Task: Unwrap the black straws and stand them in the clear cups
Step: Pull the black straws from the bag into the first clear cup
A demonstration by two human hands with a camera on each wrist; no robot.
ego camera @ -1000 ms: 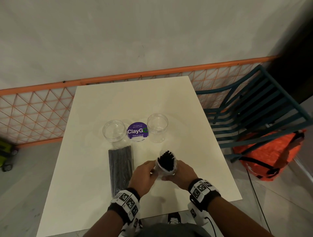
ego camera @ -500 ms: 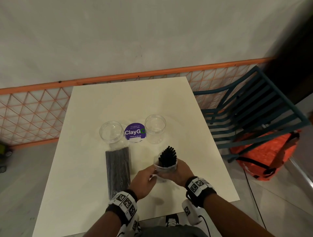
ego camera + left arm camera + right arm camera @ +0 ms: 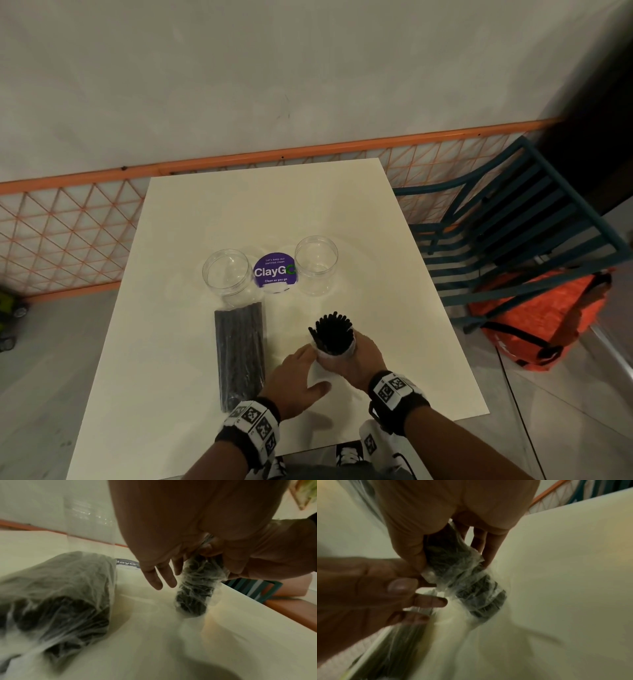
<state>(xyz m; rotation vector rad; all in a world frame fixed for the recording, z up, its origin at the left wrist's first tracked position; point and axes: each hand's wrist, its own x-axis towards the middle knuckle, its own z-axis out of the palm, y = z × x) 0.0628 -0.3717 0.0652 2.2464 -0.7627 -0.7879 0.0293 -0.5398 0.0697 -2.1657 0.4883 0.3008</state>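
While upright, straw bundle (image 3: 333, 335) in right hand (image 3: 361, 358).

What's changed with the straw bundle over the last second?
The left hand slid down the bundle and the wrapper sits lower, baring more of the black straws. The right hand still grips the bundle upright; the second wrapped pack and both empty clear cups stayed put.

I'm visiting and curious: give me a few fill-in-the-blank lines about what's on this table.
The right hand grips a bundle of black straws standing ____ on the table.
The purple sticker lies ____ the left clear cup and the right clear cup.
Both cups are ____.
The wrapped pack lies flat, ____ of the bundle.
Missing: upright; between; empty; left.
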